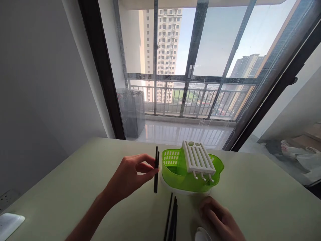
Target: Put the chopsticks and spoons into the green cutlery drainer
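Note:
My left hand [136,172] pinches a pair of black chopsticks [155,180], held roughly upright at the left end of a green utensil basket [173,175]. A white slotted rack [199,159] with two round holes and small hooks lies across the basket's top. My right hand [218,216] is by the table in front of the basket, its fingers curled in; whatever they may hold is hidden. Just left of that hand, a rounded white object [202,234] is cut off by the bottom edge. Several more black chopsticks [172,217] lie between my hands.
The pale table [120,222] fills the lower view. A white object [10,224] sits at its left edge. Beyond the far edge, a glass door's dark frame [115,110] opens on a balcony with a grey covered box [131,113]. Plastic bags [301,155] lie at the right.

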The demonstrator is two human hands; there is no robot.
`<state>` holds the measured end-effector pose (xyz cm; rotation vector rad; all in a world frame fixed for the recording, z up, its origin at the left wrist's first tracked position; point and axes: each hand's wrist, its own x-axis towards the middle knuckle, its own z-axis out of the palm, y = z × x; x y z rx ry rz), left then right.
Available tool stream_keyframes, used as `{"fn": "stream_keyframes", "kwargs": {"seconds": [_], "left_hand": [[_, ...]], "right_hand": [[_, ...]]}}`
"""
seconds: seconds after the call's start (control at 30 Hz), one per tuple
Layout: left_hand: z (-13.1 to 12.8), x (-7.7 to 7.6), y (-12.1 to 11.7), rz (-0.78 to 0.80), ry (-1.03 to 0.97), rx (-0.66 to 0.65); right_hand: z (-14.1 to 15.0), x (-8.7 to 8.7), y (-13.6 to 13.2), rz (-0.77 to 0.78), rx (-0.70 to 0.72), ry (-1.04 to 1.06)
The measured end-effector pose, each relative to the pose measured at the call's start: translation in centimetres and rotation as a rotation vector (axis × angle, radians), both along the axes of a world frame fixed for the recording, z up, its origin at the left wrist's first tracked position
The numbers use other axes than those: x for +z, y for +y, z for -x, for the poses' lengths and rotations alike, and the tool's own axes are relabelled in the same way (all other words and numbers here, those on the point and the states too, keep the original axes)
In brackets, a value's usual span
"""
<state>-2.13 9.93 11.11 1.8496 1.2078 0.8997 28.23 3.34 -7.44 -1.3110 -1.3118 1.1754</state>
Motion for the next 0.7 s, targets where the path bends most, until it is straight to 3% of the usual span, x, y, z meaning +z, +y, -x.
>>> {"fn": "stream_keyframes", "kwargs": {"seconds": [0.13, 0.33, 0.53, 0.7], "left_hand": [[-1.0, 0.0, -0.4, 0.166, -0.252, -0.013], [-4.2, -2.2, -1.3, 0.333, -0.631, 0.014], [-5.8, -3.9, -1.8, 0.376, -0.759, 0.097], [-6.4, -4.9, -1.8, 0.468, -0.899, 0.144]], "right_hand": [[0.1, 0.2, -0.1, 0.001, 0.006, 0.033], [-0.1, 1.4, -0.3, 0.043, -0.017, 0.104], [-0.5, 0.9, -0.4, 0.190, -0.130, 0.551], [-0.9, -0.2, -0.6, 0.145, -0.162, 0.722]]}}
